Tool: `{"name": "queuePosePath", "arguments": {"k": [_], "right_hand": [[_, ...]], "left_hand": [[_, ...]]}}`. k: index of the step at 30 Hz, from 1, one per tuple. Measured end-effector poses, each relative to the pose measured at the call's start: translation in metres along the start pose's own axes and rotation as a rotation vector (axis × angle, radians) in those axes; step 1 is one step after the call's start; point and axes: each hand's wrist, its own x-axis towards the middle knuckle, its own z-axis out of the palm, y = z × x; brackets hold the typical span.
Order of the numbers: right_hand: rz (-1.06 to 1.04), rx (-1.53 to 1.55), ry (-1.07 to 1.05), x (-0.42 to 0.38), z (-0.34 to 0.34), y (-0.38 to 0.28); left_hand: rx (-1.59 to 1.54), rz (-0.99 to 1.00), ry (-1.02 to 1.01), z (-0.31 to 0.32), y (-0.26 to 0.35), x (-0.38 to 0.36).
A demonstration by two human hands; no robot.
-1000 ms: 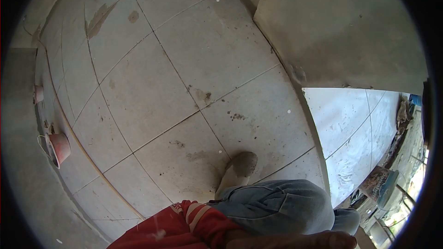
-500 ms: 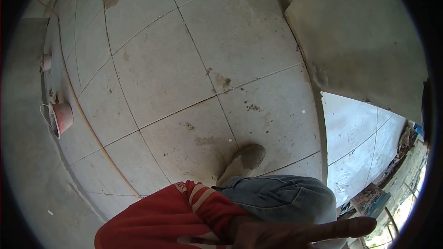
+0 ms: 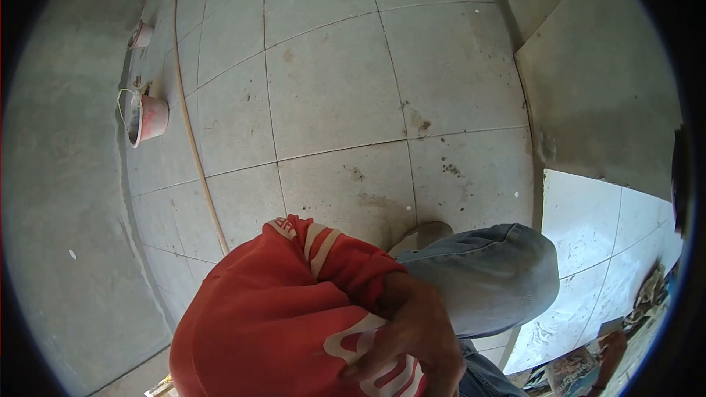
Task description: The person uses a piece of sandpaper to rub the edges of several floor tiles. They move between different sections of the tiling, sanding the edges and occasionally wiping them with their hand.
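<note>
My left hand [image 3: 423, 334] is bent back toward my chest in front of the red shirt [image 3: 257, 323]. Its thumb stands apart from the other fingers, and nothing shows in the hand. The lower fingers run past the bottom of the view. Beyond the wrist is my bent knee in faded blue jeans [image 3: 478, 276], with part of a dusty shoe [image 3: 423, 235] below it. A brown, hand-like shape [image 3: 612, 353] at the lower right may be my right hand; its fingers are too small to make out.
Stained floor tiles [image 3: 331, 95] spread ahead. A pink-red bucket [image 3: 152, 117] and a smaller one [image 3: 143, 35] stand along the left wall [image 3: 66, 176]. A long thin hose or rod [image 3: 187, 125] lies beside them. A grey wall [image 3: 610, 88] juts in at right, near brighter tiles [image 3: 577, 213] and clutter [image 3: 570, 375].
My left hand has swung from a pointing pose at the lower right back in front of my chest. The camera view has turned, so the floor and buckets sit higher and farther right.
</note>
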Motion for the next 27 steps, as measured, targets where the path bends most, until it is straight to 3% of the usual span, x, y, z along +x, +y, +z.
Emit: {"name": "queuePosePath", "arguments": {"k": [4, 8, 9, 10, 11, 13, 19, 22, 25, 27], "right_hand": [[-0.113, -0.319, 0.047, 0.126, -0.079, 0.115], [-0.504, -0.567, -0.112, 0.254, -0.097, 0.253], [-0.253, -0.374, -0.124, 0.225, -0.065, 0.201], [-0.012, -0.175, -0.085, 0.191, -0.029, 0.14], [0.042, -0.082, -0.075, 0.196, -0.018, 0.167], [0.087, -0.167, -0.034, 0.184, 0.021, 0.197], [0.379, 0.02, -0.22, 0.13, 0.026, 0.31], [0.491, 0.057, -0.222, 0.097, 0.006, 0.336], [0.598, 0.077, -0.202, 0.074, -0.011, 0.342], [0.622, 0.084, -0.206, 0.069, -0.014, 0.345]], "left_hand": [[0.41, -0.082, -0.065, 0.033, 0.0, -0.006], [0.639, -0.11, 0.1, 0.049, -0.033, 0.024], [0.653, -0.09, 0.235, 0.054, -0.041, 0.034], [0.687, -0.008, 0.539, 0.064, -0.042, 0.045], [0.685, -0.015, 0.518, 0.071, -0.044, 0.054], [0.838, 0.211, 0.781, 0.075, -0.049, 0.072], [0.524, 0.407, 0.777, 0.062, -0.118, 0.145], [0.245, 0.571, 0.539, 0.047, -0.152, 0.161], [0.042, 0.685, 0.731, 0.055, -0.17, 0.169], [0.048, 0.656, 0.726, 0.051, -0.172, 0.164]]}}
